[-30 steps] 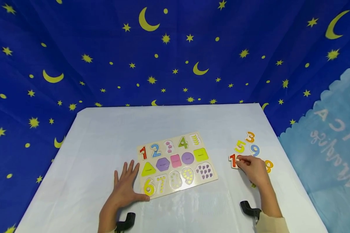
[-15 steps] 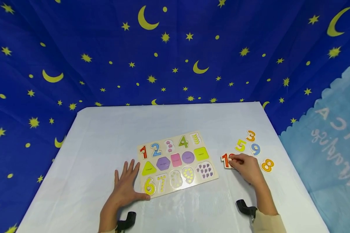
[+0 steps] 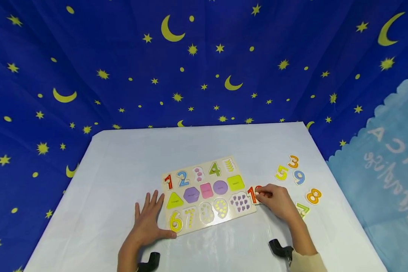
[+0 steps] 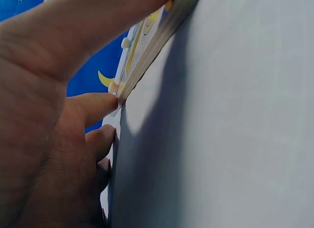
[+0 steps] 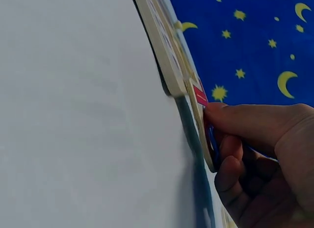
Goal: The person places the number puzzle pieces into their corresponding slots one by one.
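Observation:
A wooden number puzzle board (image 3: pixel 204 202) lies tilted on the white table. Pieces 1, 2, 4 and 6 sit in it; the other number recesses show pictures of counted items. Spread fingers of my left hand (image 3: pixel 145 223) rest at the board's left edge, the thumb on its lower left corner. Between thumb and fingers my right hand (image 3: pixel 278 202) pinches the red number 10 puzzle piece (image 3: pixel 251 195). That piece is at the board's right edge, beside the recess with purple grapes. In the right wrist view the piece (image 5: pixel 200 98) is tilted up next to the board's edge.
Right of the board lie loose number pieces: an orange 3 (image 3: pixel 293 161), a yellow 5 (image 3: pixel 281 172), a blue 9 (image 3: pixel 299 177), an orange 8 (image 3: pixel 313 196) and a green 7 (image 3: pixel 302 209). A blue star-patterned cloth (image 3: pixel 204 64) hangs behind the table.
My right hand has carried the number 10 piece left, from among the loose pieces to the board's right edge. The green 7 has come into view. My left hand stays at the board.

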Available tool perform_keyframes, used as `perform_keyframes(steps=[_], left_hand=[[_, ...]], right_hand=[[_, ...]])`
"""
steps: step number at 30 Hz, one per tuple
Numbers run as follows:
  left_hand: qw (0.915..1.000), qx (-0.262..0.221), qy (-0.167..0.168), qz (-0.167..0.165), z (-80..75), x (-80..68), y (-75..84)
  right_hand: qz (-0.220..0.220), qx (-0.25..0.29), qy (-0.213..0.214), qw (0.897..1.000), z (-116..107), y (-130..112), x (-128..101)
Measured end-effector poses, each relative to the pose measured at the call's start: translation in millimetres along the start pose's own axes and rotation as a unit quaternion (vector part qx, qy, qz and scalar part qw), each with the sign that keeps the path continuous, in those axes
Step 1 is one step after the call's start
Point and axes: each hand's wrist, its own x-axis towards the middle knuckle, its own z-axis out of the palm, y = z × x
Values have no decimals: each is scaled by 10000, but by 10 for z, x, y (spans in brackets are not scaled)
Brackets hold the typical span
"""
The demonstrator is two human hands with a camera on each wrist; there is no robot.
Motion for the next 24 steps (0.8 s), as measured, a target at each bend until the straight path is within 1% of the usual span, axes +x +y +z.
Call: perform_keyframes(steps=[4,7,14,20,24], left_hand=[[9999,-17,-120,-120,45,-38,4],[9998,-44,-120,-181,56,-39,7],[9999,0,-65,-136,24,-9,-8],[9999,12,-31,-161,8,3,-20],[9999,45,-39,-114,-19,29,-15]], right_hand=[[-108,58,-156,9998,80,-39,-48],[-219,115,-260,9994,120,-82,-41],[-381,245,-522,9976,204,-224,-1],[-485,112,-635,9967,283,-309,13],[-524,25,-630,9966,278,-353,39]])
